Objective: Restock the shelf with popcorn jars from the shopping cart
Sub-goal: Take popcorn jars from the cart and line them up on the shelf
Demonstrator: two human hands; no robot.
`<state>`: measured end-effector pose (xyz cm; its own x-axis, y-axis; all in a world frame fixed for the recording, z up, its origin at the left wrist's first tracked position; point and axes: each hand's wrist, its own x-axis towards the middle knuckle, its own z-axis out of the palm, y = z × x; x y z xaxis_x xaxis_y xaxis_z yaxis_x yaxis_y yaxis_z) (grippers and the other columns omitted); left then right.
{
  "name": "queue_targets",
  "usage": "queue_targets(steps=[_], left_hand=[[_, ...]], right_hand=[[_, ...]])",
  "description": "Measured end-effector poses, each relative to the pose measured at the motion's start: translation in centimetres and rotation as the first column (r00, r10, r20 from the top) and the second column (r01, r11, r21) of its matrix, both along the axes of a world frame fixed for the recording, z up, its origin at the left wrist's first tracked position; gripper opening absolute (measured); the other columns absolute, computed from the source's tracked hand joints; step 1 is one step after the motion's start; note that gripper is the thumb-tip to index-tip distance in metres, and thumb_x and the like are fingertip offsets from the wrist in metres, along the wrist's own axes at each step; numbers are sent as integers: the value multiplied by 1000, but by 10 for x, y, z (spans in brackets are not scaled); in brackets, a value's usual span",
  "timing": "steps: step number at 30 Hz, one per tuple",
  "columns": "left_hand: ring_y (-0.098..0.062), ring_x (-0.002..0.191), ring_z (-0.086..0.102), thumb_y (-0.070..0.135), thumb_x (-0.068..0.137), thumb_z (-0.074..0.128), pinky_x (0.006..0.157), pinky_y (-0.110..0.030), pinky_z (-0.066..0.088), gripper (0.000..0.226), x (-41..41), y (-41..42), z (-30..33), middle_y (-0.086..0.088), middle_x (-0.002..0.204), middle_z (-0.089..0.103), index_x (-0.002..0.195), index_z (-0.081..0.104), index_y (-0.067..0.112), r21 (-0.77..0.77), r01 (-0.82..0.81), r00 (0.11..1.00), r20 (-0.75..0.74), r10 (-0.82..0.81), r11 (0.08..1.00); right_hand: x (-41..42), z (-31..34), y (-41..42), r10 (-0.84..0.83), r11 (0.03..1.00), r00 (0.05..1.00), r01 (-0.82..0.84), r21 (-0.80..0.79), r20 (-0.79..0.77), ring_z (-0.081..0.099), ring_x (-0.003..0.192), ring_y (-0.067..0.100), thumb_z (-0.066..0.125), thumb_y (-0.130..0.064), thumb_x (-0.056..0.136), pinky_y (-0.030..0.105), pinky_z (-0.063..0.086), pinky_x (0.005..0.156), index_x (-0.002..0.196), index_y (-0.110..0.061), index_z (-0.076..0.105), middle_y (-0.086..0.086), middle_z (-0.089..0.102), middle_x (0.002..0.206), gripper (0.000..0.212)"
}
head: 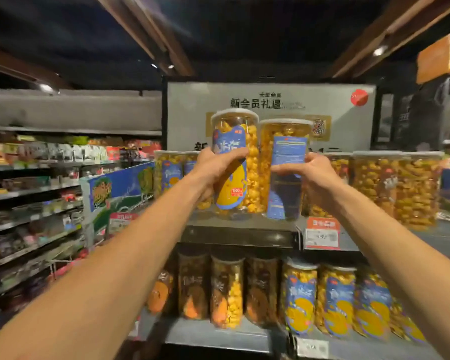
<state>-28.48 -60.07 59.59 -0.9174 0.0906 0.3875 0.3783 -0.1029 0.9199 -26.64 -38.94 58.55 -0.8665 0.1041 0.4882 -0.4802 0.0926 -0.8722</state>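
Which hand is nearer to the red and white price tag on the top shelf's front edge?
Right. The right hand, gripping a popcorn jar, sits just above and slightly left of the price tag. The left hand, holding the other jar, is farther left, beyond both jars.

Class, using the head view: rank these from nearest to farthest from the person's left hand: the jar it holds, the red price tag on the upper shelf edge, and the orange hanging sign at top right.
1. Left-hand jar, in the left hand grip.
2. Red price tag, lower right, on the shelf edge.
3. Orange hanging sign, far top right.
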Motion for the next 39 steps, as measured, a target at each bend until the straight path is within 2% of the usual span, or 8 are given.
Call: queue_targets(steps=[7,11,18,23,27,32,36,39], left_hand=[[-22,100,68,52,24,93,90,-42,57,111,-105,2,-6,-4,114,66,119,52,12,-99,-387,921,-92,379,917],[-25,111,61,32,47,98,98,-44,52,106,-150,1,-21,-8,124,57,130,37,8,-172,-350,937,-67,343,921],[-33,125,53,47,43,96,105,-49,46,128,-213,9,-55,-15,138,51,141,25,7,-235,-328,942,-15,334,915],[-38,137,43,45,68,87,113,-44,37,128,-237,14,-53,-20,151,41,157,4,6,-346,-284,951,13,308,894],[-37,138,41,38,70,88,113,-43,38,135,-249,23,-51,-22,150,39,154,-11,1,-473,-230,956,54,289,851],[-33,114,63,61,29,79,93,-46,57,126,-290,23,-66,-12,130,63,137,49,3,-603,-135,962,111,251,786],[-35,121,58,54,76,75,99,-47,52,86,-263,25,-54,-16,136,58,136,51,-2,-702,-135,964,70,256,700],[-33,121,58,57,86,64,99,-41,52,75,-259,24,-51,-17,134,59,132,54,-1,-787,-204,949,-12,316,583]], right_hand=[[-107,-5,-25,-88,993,996,89,72,-11,77,82,15,93,-5,63,30,63,70,116,3,67,11,79,101,60],[-149,-19,-29,-164,985,981,157,66,108,71,65,10,89,-3,72,19,56,49,101,-5,46,4,71,89,52],[-219,-41,-17,-356,919,918,310,245,175,67,107,26,99,-54,26,48,58,92,131,-21,28,7,63,124,132],[-219,-37,-9,-248,939,919,151,309,306,63,108,20,89,-13,56,43,57,88,139,-18,28,4,60,125,104],[-222,-46,5,-257,917,914,127,379,315,66,114,18,100,-24,50,42,55,94,144,-20,36,2,64,133,113],[-223,-40,-6,-610,711,744,361,604,272,18,151,41,90,-50,65,51,25,121,159,-11,0,24,11,163,136],[-228,-34,-4,-376,885,848,209,416,374,47,136,29,86,-21,73,41,44,106,155,-9,18,10,46,150,107],[-263,-51,21,-423,847,852,251,468,309,51,135,31,96,-57,36,50,45,109,155,-19,26,8,50,148,142]])
